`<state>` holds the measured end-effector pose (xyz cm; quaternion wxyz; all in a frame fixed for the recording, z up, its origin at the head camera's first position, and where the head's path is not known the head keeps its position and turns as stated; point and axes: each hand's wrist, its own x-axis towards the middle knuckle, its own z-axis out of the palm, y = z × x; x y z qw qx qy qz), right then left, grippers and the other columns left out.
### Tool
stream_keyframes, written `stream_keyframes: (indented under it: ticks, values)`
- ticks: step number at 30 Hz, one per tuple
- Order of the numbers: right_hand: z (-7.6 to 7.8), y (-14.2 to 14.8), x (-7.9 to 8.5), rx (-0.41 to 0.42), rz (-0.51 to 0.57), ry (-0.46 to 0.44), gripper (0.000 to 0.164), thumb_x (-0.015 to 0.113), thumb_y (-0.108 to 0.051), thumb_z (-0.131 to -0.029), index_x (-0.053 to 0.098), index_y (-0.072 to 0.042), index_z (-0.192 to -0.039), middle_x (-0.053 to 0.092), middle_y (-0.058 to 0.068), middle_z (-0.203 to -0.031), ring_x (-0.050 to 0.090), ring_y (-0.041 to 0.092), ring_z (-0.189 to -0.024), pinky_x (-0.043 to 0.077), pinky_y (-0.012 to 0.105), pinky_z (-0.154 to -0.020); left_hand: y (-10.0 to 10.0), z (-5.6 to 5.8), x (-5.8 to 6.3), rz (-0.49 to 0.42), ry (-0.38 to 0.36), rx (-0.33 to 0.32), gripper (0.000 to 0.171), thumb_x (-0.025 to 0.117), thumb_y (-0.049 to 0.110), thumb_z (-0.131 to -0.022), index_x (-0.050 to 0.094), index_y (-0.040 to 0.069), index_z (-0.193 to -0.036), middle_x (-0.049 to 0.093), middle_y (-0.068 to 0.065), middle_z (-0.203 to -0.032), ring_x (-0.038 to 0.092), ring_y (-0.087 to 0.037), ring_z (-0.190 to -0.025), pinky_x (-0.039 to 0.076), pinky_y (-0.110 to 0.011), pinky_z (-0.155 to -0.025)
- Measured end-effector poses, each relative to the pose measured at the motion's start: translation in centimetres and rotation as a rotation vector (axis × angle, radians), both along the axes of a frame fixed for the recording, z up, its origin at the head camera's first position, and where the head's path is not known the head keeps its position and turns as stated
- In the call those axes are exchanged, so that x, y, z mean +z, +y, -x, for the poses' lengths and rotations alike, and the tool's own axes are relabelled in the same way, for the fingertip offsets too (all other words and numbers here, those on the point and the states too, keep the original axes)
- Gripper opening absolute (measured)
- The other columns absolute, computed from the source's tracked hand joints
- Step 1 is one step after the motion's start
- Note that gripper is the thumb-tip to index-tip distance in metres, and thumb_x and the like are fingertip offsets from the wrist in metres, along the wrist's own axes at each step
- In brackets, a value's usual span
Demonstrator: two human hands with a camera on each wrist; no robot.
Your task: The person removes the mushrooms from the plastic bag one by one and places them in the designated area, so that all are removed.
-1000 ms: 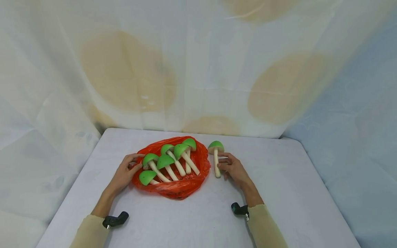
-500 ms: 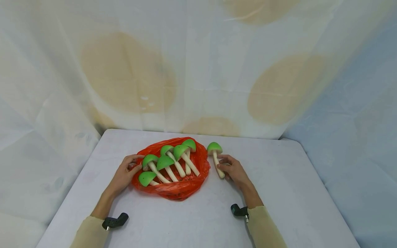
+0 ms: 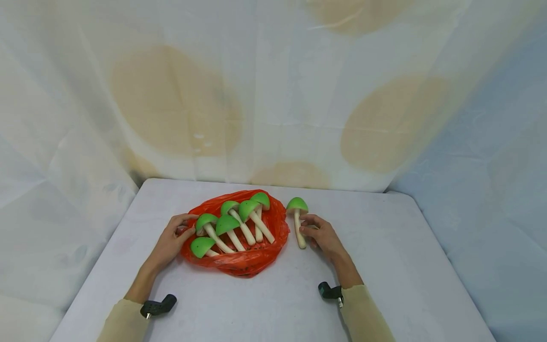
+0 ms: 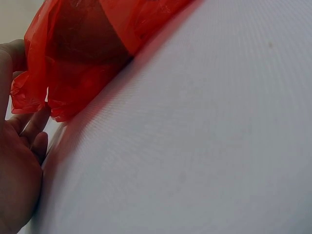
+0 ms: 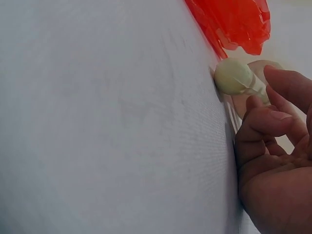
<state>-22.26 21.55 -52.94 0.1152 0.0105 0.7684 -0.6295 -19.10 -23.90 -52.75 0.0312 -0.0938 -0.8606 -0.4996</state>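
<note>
A red plastic bag (image 3: pixel 248 266) lies spread on the table with several green-capped toy mushrooms (image 3: pixel 228 224) on it, their pale stems pointing down and right. At its left edge my left hand (image 3: pixel 169 240) holds the bag's rim; in the left wrist view the crumpled red plastic (image 4: pixel 29 92) sits between thumb and fingers. A single green-capped mushroom (image 3: pixel 297 216) lies just right of the bag, cap away from me. My right hand (image 3: pixel 323 235) is beside its stem, fingertips right at it. The right wrist view shows the rounded stem end (image 5: pixel 233 76) beyond loosely bent fingers.
Both lie on a white-covered table (image 3: pixel 252 308). A pale curtain (image 3: pixel 290 104) with tan circles hangs behind the far edge, and more cloth hangs at both sides. Each wrist wears a small black camera (image 3: pixel 158 305).
The single mushroom's stem end swung right, then partly back left, by the right hand, whose fingers shifted slightly. The left hand and the bag have stayed in place.
</note>
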Motion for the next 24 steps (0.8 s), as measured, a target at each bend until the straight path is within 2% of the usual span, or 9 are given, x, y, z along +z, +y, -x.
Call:
stream_keyframes:
  ticks: [3, 6, 18, 24]
  values:
    - [0.0, 0.1, -0.1, 0.002, 0.005, 0.004, 0.039, 0.072, -0.021, -0.093, 0.063, -0.012, -0.130, 0.055, 0.012, -0.117, 0.048, 0.019, -0.072, 0.038, 0.025, -0.051, -0.5, 0.6, -1.2, 0.006, -0.001, 0.003, 0.037, 0.059, 0.021, -0.103, 0.055, 0.013, -0.139, 0.045, -0.015, -0.139, 0.047, -0.026, -0.114, 0.037, -0.042, -0.093]
    - [0.0, 0.2, -0.1, 0.008, 0.008, 0.005, 0.037, 0.072, -0.022, -0.093, 0.064, -0.014, -0.128, 0.055, 0.012, -0.118, 0.048, 0.020, -0.072, 0.038, 0.024, -0.051, -0.8, 1.0, -1.9, 0.014, -0.001, 0.003, 0.037, 0.060, 0.025, -0.103, 0.056, 0.018, -0.139, 0.046, -0.012, -0.140, 0.047, -0.023, -0.114, 0.038, -0.042, -0.093]
    - [-0.1, 0.6, 0.0, 0.053, 0.016, 0.018, 0.041, 0.071, -0.026, -0.095, 0.060, -0.015, -0.134, 0.053, 0.013, -0.125, 0.044, 0.020, -0.069, 0.039, 0.025, -0.054, -0.9, 1.1, -1.9, 0.001, -0.001, -0.006, 0.037, 0.061, 0.029, -0.102, 0.057, 0.020, -0.137, 0.046, -0.011, -0.140, 0.047, -0.023, -0.114, 0.038, -0.045, -0.094]
    - [0.0, 0.7, 0.4, 0.114, 0.034, 0.019, 0.043, 0.067, -0.018, -0.098, 0.056, -0.009, -0.139, 0.051, 0.019, -0.130, 0.044, 0.031, -0.072, 0.039, 0.029, -0.056, -1.0, 1.1, -1.9, 0.006, 0.013, -0.007, 0.036, 0.061, 0.027, -0.102, 0.057, 0.021, -0.137, 0.046, -0.010, -0.140, 0.048, -0.022, -0.114, 0.039, -0.040, -0.093]
